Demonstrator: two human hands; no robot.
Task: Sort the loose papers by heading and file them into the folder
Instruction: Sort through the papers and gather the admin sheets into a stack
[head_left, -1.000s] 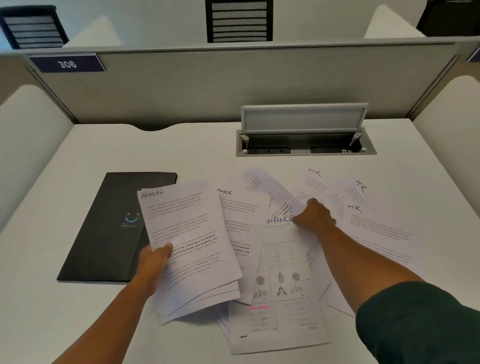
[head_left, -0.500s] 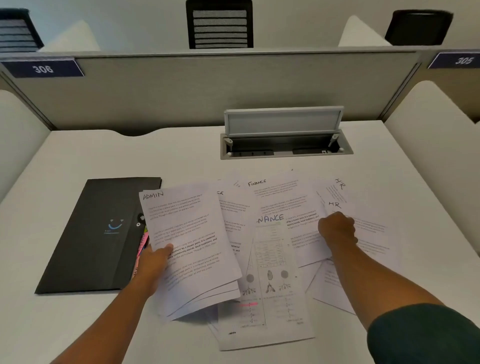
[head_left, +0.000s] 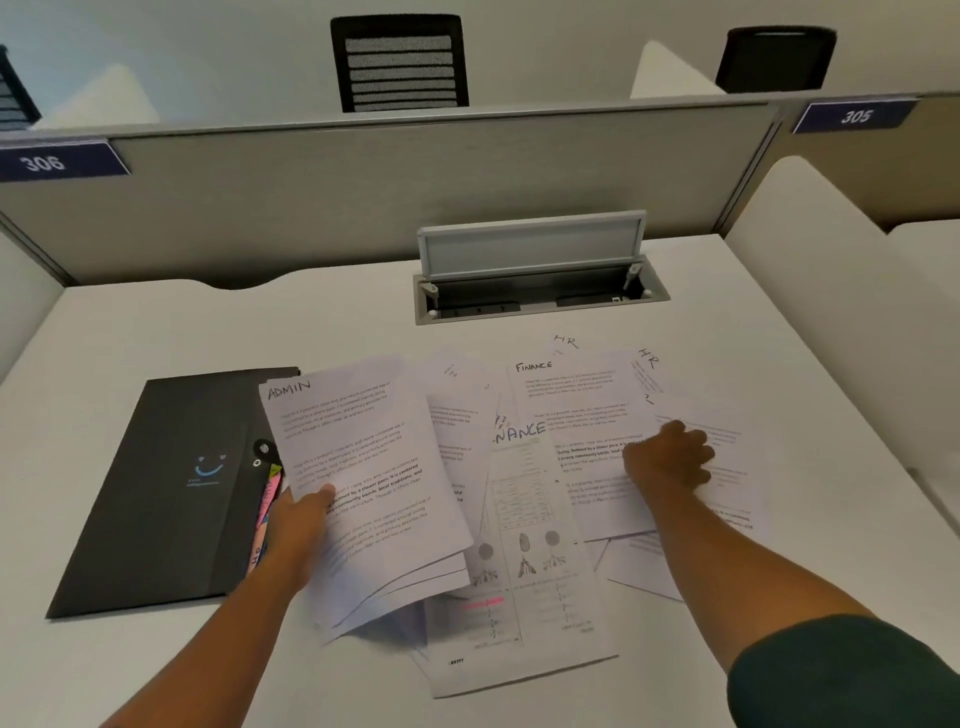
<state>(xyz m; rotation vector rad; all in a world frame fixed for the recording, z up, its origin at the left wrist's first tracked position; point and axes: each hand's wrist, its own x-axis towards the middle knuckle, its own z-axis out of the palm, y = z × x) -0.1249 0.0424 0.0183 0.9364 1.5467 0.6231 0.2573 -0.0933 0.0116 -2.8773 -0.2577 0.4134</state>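
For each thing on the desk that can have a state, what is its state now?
Folder: closed, flat.
Admin stack: held by left hand.
Loose papers: spread out, overlapping.
Right hand: fingers curled on a Finance sheet.
Cable hatch: lid up.

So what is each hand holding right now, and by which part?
The left hand grips the ADMIN stack by its left edge, thumb on top. The right hand rests curled on the spread FINANCE sheet; whether it pinches it cannot be told.

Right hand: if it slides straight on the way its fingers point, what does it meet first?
The right hand points up and right across the spread; likely the HR sheets first, though their overlap is unclear.
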